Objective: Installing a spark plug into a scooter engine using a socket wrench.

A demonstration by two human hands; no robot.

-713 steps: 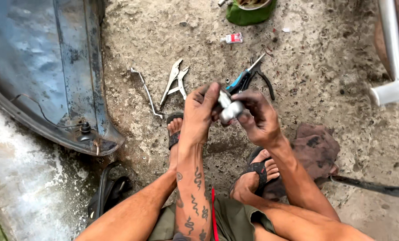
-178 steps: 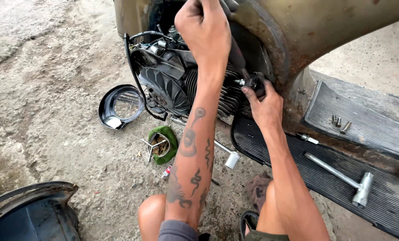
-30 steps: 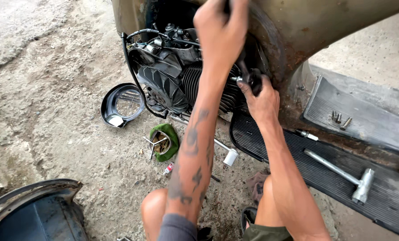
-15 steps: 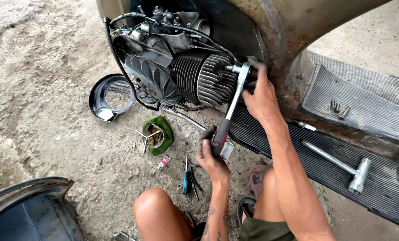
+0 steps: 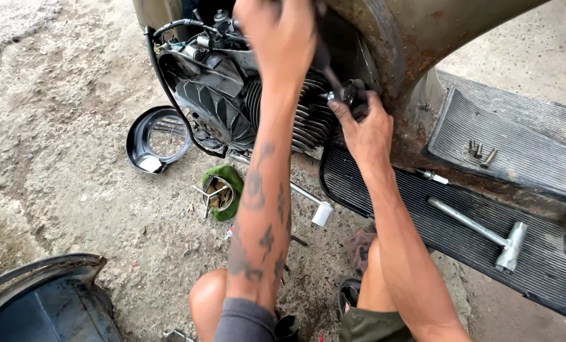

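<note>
My left hand (image 5: 282,39) is raised at the top of the view, gripping the dark handle of a ratchet wrench (image 5: 329,69) that slants down to its socket. My right hand (image 5: 361,125) holds the socket end against the right side of the finned engine cylinder (image 5: 302,120) of an old scooter. The engine's fan cover (image 5: 210,111) and black cables lie left of my left forearm. The scooter's rusty olive body (image 5: 422,44) curves over the engine.
A black round cover (image 5: 156,136) and a green cup with small tools (image 5: 221,193) lie on the gravel. A T-shaped socket wrench (image 5: 485,231) and several bolts (image 5: 479,152) rest on the ribbed footboard (image 5: 549,266). A blue body panel (image 5: 42,304) lies bottom left.
My left hand swung the wrench handle from low near the ground up to the top of the engine. My right hand stayed on the socket end.
</note>
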